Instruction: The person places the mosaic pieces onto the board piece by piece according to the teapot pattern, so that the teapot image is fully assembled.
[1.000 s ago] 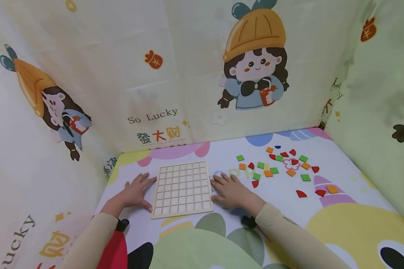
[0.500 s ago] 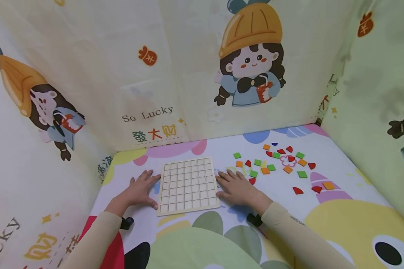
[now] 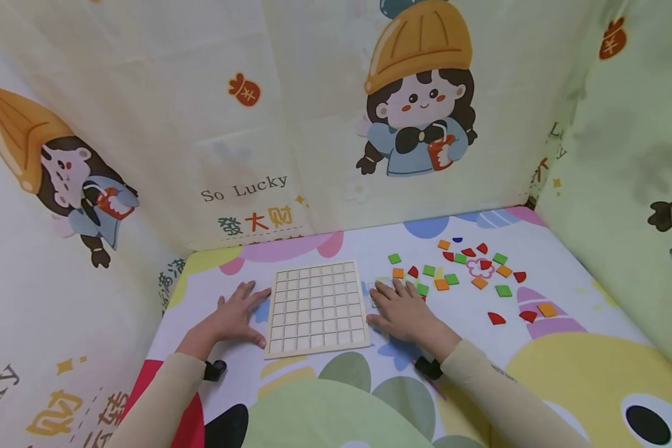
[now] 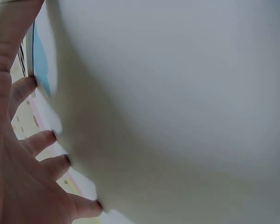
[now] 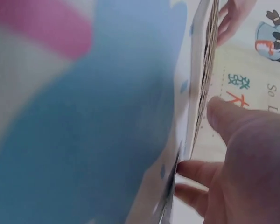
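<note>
A pale wooden board (image 3: 318, 308) with a grid of square cells lies flat on the table. My left hand (image 3: 234, 317) is at its left side, fingers spread, with forefinger and thumb tips right at the frame. In the left wrist view, several fingertips (image 4: 46, 137) of that hand rest on the white cloth. My right hand (image 3: 406, 311) lies palm down just right of the board, its fingers extended and a narrow gap showing beside the frame. Under its fingertips (image 5: 186, 169) in the right wrist view is a thin, flat, dark-edged thing, whose kind I cannot tell.
Right of the board lie loose flat pieces: green squares (image 3: 503, 290), orange squares (image 3: 547, 310), red quarter-rounds (image 3: 496, 318) and a dark blue piece (image 3: 457, 239). Some are close beyond the right fingertips. Printed cloth walls (image 3: 313, 143) enclose the table's back and sides.
The board has slid a little to the right, with the left hand following along its edge. The right hand has shifted right, away from the frame. The head view has also turned slightly.
</note>
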The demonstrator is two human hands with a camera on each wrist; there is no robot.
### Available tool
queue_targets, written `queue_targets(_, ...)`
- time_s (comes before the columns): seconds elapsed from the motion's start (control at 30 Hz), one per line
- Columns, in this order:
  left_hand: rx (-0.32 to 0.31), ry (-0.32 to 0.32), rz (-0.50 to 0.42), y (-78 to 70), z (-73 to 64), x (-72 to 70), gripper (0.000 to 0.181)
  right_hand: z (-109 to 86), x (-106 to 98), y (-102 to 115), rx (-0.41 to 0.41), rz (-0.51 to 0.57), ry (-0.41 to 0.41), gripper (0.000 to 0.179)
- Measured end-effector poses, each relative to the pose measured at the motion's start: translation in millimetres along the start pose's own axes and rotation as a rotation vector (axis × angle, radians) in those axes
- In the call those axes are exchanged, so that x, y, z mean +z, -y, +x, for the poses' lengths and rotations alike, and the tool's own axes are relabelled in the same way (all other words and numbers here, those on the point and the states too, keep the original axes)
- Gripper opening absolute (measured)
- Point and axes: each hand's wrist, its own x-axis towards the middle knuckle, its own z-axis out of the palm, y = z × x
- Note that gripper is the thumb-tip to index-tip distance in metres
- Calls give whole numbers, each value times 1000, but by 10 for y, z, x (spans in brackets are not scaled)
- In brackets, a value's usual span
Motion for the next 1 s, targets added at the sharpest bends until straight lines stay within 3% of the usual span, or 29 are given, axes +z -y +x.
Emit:
queue_targets(0.27,-25,10,4,-72,87,-44,131,22,-14,-8,-19,-9,-41,74)
queue_targets(0.5,-27,25,-28,-94,93,-62,130,31,-81,-26,-19,5,-21,72)
queue_targets(0.83,-8,20,-11,-149,5,17,125,26,21,-87,-17,1,-40,71)
queue_targets(1.0,-16,54,4,-305,-108,-39,116,-10,40,-101,-26,8,-51,69)
